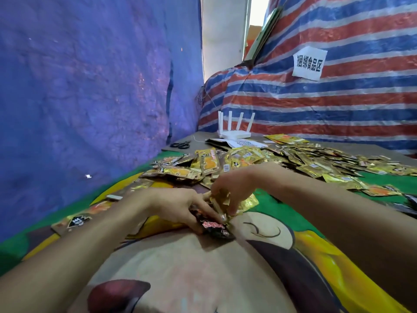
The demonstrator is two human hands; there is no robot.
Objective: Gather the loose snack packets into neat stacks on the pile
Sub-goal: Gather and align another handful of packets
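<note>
A big pile of gold snack packets [248,159] spreads across the far half of the table. In front of it, my left hand [180,206] lies over a small stack topped by a black and red packet [216,228], fingers curled round its far edge. My right hand [232,188] reaches in from the right and pinches gold packets [222,201] held on edge just above that stack. More gold packets [248,203] lie flat under my right hand. A few loose packets [79,220] sit at the near left.
A cartoon-print cloth [293,256] covers the table. A white router [234,132], scissors [180,145] and printed papers [243,143] lie at the far edge. A blue tarp [90,86] walls the left, a striped tarp [327,98] with a paper sign [309,64] the back right.
</note>
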